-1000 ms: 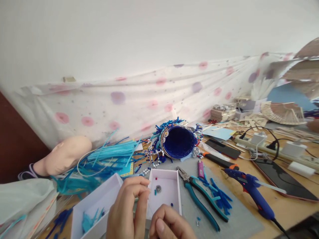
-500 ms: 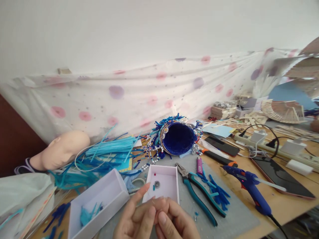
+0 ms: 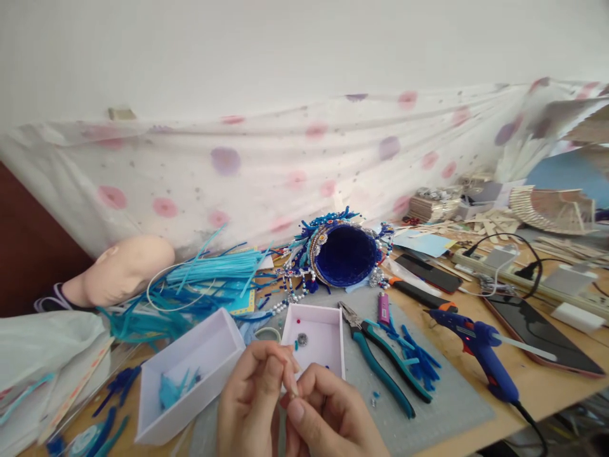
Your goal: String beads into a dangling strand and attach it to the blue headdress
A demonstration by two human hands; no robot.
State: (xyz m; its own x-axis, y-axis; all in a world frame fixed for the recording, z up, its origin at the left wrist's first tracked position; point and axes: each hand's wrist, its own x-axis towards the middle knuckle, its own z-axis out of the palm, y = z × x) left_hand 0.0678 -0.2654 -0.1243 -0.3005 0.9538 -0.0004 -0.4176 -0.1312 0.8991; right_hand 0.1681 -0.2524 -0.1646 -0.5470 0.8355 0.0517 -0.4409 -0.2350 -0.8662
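Pinching something too small to make out between fingertips, left hand [image 3: 252,406] and right hand [image 3: 328,419] pressed together low in the head view, both closed narrow at the tips. Hovering just in front of the small white box [image 3: 314,343], with a few beads and a silver piece lying inside. Flanked on the left by a bigger white box [image 3: 190,374] holding teal scraps. Teal-handled pliers [image 3: 378,368] just right of the small box, blue glue gun [image 3: 480,349] farther right, beaded blue headpiece [image 3: 340,254] lying behind on the table.
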